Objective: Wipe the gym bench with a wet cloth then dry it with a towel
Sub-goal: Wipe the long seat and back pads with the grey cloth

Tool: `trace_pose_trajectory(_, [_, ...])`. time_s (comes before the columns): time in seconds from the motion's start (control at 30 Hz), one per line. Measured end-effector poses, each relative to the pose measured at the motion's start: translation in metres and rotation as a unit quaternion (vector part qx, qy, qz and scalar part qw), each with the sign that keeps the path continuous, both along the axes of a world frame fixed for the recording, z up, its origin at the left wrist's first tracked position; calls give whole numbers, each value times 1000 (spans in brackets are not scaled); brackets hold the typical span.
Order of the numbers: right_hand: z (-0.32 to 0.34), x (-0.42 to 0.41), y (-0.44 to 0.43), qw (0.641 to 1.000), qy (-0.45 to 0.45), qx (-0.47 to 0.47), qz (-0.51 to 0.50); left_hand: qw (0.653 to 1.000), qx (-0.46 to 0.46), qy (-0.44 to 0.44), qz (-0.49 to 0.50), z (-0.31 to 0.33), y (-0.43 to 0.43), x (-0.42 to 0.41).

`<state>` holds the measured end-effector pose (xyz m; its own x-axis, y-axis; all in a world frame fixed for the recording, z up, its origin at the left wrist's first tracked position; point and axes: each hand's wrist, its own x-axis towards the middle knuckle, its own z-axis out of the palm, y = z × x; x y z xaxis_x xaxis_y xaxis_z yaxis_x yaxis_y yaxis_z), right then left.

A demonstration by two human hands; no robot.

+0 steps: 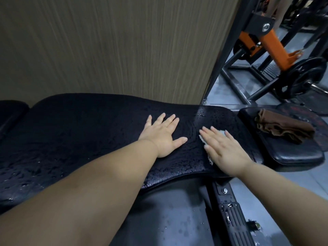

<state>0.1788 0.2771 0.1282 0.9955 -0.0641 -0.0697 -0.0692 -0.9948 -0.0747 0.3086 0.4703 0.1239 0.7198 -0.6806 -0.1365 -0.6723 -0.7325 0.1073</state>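
Wet gym bench (88,125), cloth (205,141) under right hand (225,153)

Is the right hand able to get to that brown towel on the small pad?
Probably yes. The brown towel lies in the open on the small pad just beyond the right hand, with nothing between them. The hand would first have to leave the white cloth it presses flat.

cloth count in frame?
2. A white cloth, mostly hidden, under the right hand on the wet bench; a brown towel bunched on the small pad to its right.
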Motion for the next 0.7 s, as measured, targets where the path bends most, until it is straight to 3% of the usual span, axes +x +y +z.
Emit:
trace_pose_trajectory(0.4, [-1, 147, -23, 993, 16, 4, -119, 1000, -18, 3, -2, -3, 0, 1])
trace_pose_trajectory(0.53, [-3, 143, -16, 993, 13, 8, -118, 1000, -10, 12, 2, -5, 2, 2])
trace_pose_trajectory(0.7, [-1, 81, 14, 997, 9, 6, -80, 1000, -15, 22, 3, -2, 6, 5])
